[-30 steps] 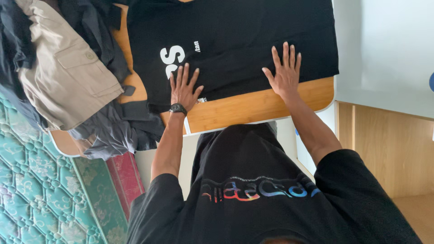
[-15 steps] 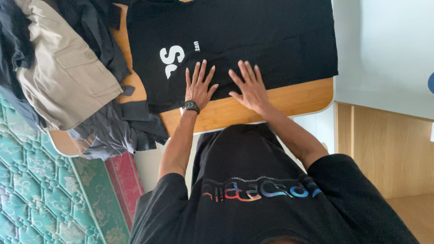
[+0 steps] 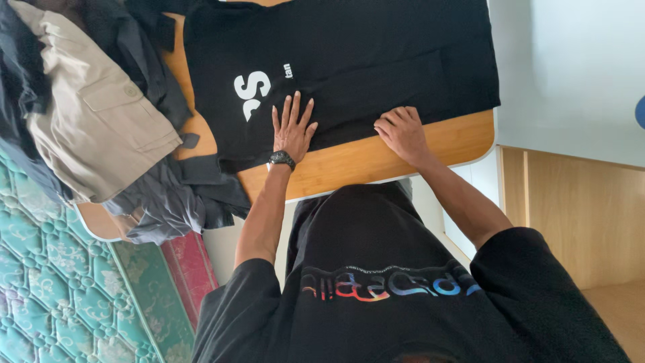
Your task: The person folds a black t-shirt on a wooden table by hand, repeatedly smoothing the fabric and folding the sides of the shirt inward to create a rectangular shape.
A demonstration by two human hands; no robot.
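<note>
Black T-shirt [image 3: 376, 60]: soft, light, limp; left hand [image 3: 292, 129] flat, fingers apart; right hand [image 3: 403, 133] curled, pinching hem – best grip

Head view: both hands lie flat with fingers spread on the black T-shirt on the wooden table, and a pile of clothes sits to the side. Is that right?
Not quite. In the head view only the left hand lies flat with fingers spread on the black T-shirt. The right hand has its fingers curled at the shirt's edge, over the wooden table. The pile of clothes does sit to the side.
</note>
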